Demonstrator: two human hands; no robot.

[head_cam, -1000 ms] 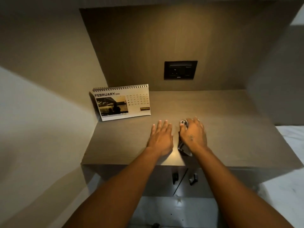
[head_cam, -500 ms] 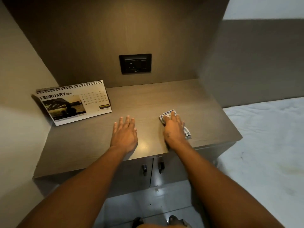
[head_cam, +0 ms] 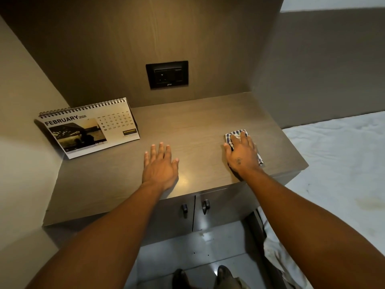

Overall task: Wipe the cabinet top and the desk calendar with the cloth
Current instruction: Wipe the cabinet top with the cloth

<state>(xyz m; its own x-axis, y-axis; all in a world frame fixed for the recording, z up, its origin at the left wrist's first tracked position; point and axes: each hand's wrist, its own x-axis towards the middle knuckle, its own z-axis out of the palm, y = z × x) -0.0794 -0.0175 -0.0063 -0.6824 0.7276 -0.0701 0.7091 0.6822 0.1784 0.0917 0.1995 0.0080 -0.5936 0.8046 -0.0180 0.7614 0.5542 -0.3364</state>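
At right of centre in the frame, the right hand lay flat with its fingers spread, pressing the checked cloth down onto the worktop; it pinned the cloth under the palm rather than clenching it, and only the cloth's far and right edges showed past the fingers. Toward the middle of the frame, the left hand rested empty, palm down and fingers loosely apart, well apart from the right hand, apparently bracing.

The cloth sat near the worktop's right front corner, so the wiping of the cabinet top looked to be under way on that side. How much of the surface had already been covered could not be told from its look; no streaks or dust lines showed, only a glare spot between the hands. The left part of the top, toward the desk calendar at the left of the frame, probably remained to be done. The calendar stood upright at the back left, untouched by either hand, and seemingly still awaited its wipe.

Behind, a dark socket plate sat on the back panel at upper centre.
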